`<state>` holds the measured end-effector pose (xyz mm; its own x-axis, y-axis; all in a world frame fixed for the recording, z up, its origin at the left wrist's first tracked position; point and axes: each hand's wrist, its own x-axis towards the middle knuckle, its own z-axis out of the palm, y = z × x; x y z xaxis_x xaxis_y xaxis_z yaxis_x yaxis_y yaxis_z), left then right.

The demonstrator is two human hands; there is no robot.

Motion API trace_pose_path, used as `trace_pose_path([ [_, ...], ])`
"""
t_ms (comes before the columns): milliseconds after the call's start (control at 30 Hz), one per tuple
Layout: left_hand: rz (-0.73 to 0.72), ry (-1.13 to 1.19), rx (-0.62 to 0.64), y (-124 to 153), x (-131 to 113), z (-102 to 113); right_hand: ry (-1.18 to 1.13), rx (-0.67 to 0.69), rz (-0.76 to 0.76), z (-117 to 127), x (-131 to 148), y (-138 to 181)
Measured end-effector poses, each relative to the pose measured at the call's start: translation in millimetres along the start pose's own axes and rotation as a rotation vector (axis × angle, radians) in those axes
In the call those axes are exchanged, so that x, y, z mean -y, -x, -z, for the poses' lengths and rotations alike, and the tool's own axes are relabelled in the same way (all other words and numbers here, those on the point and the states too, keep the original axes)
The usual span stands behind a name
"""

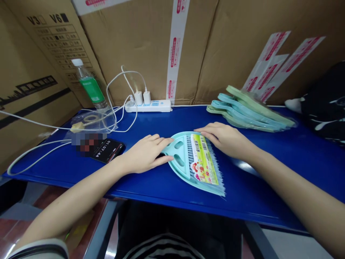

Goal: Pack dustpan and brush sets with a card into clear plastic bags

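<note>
A light-blue dustpan (175, 172) lies on the table with a matching hand brush (180, 151) nested in it, bristles pointing right. A yellow, green and white printed label (206, 167) covers part of the bristles. My left hand (145, 153) is closed around the handle end, thumb and fingers on either side, hiding most of the handle. At the far right corner of the dustpan, my right hand (223, 138) pinches the edge by the label, its thumb near the label's top.
On the blue table (161, 190), several wrapped blue and green dustpan sets (250, 111) lie stacked at back right. A power strip (159, 105) with white cables, a bottle (91, 88) and a phone (109, 150) are left. Cardboard (151, 46) walls the back; a dark patterned bag-like item (323, 104) sits far right.
</note>
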<state>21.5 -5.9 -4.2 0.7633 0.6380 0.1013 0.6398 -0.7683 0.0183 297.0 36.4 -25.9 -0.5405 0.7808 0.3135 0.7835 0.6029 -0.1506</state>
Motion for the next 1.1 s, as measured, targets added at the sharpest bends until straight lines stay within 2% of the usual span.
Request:
trace_pose_path([
  [300, -0.040, -0.010, -0.057, -0.3, -0.8, -3.6, -0.038, -0.004, -0.005, 0.7, 0.1, -2.6],
  [633, -0.046, -0.008, -0.060, 0.6, 1.3, -0.8, -0.125, 0.002, 0.030, -2.6, -0.1, -6.4],
  [900, 0.074, -0.003, -0.051, 0.1, 6.2, 3.7, -0.144, 0.035, 0.020, -0.5, 2.1, -6.1],
  [1100, 0.256, -0.018, -0.087, 1.3, 14.4, 8.5, -0.161, 0.050, 0.024, 0.7, -1.8, -6.4],
])
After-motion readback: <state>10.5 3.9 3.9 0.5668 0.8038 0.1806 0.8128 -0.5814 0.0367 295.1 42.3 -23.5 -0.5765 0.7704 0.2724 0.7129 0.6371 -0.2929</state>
